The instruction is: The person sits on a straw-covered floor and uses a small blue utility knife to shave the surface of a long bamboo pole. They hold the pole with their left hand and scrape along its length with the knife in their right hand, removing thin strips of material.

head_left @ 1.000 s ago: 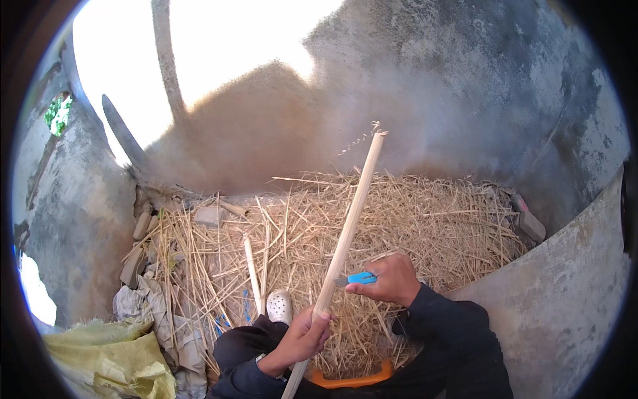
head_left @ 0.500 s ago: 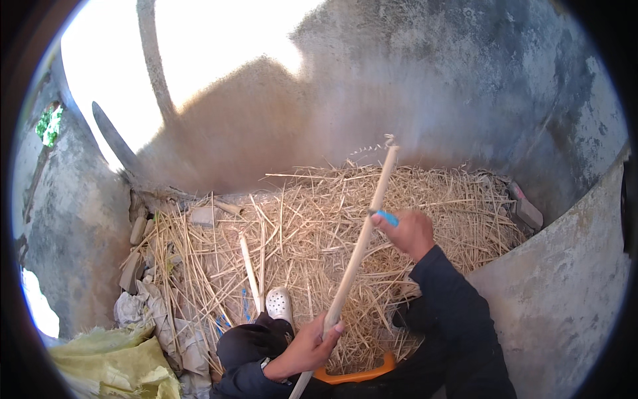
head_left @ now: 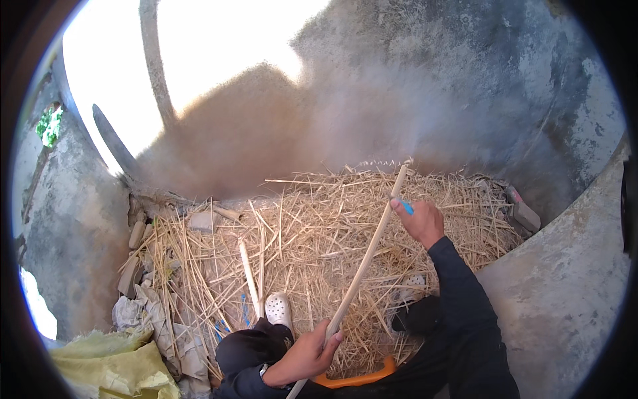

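A long pale wooden stick (head_left: 367, 261) slants up and away from my lap, its far end over the straw. My left hand (head_left: 308, 358) is wrapped round its lower part. Higher up, my right hand (head_left: 426, 225) is closed on a small blue-handled blade tool (head_left: 406, 207). That tool's dark working end meets the stick not far below the tip; its exact kind is hard to make out. A thin curled shaving (head_left: 377, 163) trails left from the stick's far end.
Loose straw and thin strips (head_left: 339, 219) cover the ground. Concrete walls (head_left: 452, 100) curve around. A yellow-green sack (head_left: 113, 366) lies at lower left, and another pale stick (head_left: 248, 276) stands near my white clog (head_left: 278, 309). Orange plastic (head_left: 359, 380) shows under me.
The stick's far end has swung right and dropped lower. My right hand has shifted a little right and up with the blue-handled tool, nearer the tip. My left hand keeps its grip.
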Action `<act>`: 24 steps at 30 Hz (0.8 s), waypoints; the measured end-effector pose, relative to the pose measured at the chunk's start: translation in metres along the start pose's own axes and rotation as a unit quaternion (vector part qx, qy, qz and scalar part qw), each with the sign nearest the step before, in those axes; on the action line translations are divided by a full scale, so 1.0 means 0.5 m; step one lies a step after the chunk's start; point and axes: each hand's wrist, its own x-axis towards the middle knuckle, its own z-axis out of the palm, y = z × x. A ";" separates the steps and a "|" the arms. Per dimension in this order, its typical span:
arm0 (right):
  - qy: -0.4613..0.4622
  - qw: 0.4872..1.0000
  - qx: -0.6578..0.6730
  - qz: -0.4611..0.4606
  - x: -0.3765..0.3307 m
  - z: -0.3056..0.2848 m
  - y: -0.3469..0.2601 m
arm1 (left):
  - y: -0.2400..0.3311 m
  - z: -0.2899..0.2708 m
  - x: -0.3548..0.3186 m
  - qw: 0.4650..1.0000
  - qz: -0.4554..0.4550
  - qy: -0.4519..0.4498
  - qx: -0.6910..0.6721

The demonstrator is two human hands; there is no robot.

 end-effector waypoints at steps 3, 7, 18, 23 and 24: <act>-0.006 0.989 0.039 -0.146 -0.106 0.026 -0.083 | 0.005 -0.007 0.005 0.999 0.004 0.032 0.001; -0.033 0.970 0.026 -0.239 -0.143 0.031 -0.136 | -0.008 -0.013 0.001 0.994 0.039 0.083 0.059; -0.068 0.984 -0.010 -0.166 -0.127 0.019 -0.114 | -0.002 -0.003 0.008 0.991 0.036 0.087 0.095; 0.001 0.978 -0.019 -0.209 -0.101 0.014 -0.106 | -0.013 -0.013 0.000 0.986 0.051 0.094 0.126; 0.016 0.984 -0.041 -0.173 -0.086 0.021 -0.090 | -0.011 -0.014 0.002 0.986 0.054 0.092 0.130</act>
